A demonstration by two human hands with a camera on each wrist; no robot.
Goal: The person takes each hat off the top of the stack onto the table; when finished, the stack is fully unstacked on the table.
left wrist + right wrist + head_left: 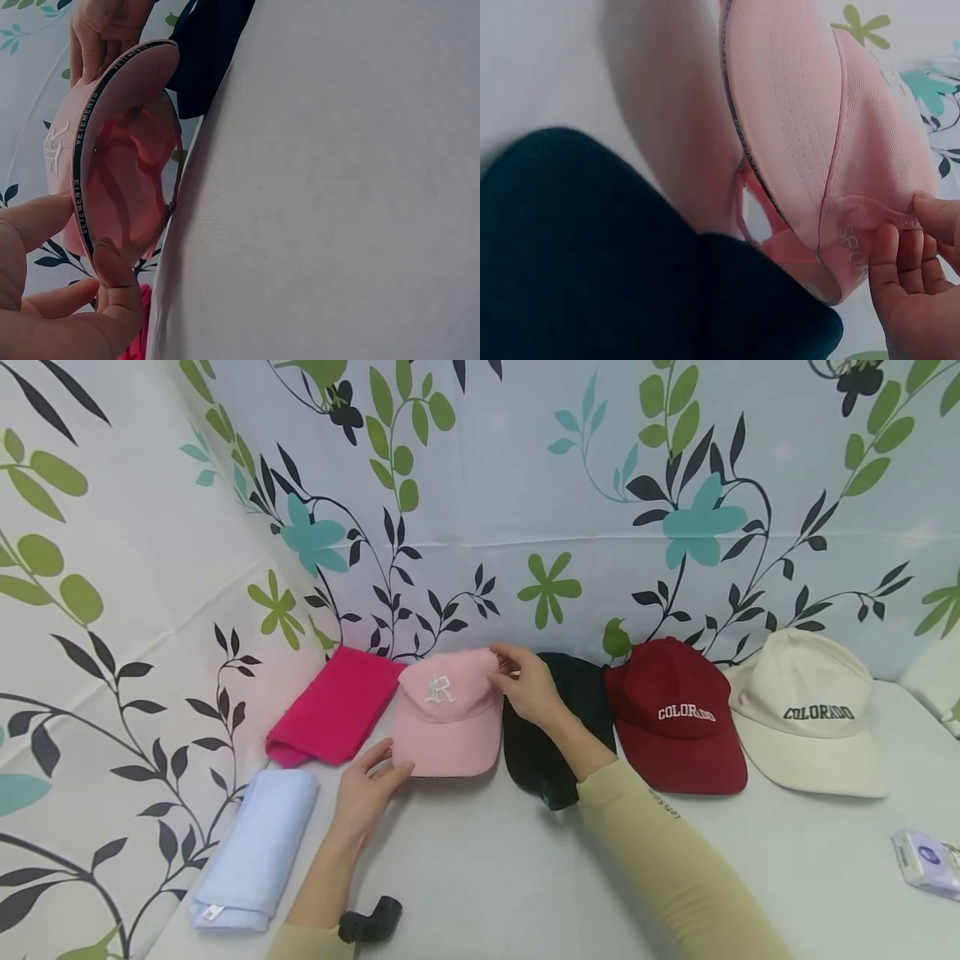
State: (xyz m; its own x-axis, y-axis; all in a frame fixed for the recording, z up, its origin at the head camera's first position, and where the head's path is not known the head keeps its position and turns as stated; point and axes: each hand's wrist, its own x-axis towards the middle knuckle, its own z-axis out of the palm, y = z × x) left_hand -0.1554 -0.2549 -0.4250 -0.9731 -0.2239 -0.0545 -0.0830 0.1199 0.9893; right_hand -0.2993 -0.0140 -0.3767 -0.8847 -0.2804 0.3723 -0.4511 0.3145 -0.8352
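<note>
A pink baseball cap [450,710] with a white embroidered letter faces forward between both hands, lifted off the table in the wrist views. The left hand [367,789] pinches the left edge of its brim, thumb on one side and fingers on the other. At the cap's upper right side, the right hand [528,685] pinches a fold of the crown fabric, clearly seen in the right wrist view. Printed lettering runs along the brim's edge band [90,127]. Just right of the pink cap lies a black cap [555,727], partly hidden behind the right hand and forearm.
A dark red cap [678,718] and a cream cap [806,714] stand to the right. Folded pink cloth [337,706] and a folded light blue towel [258,852] lie left. A small purple-white pack [926,860] sits at the right edge of the white table [480,877].
</note>
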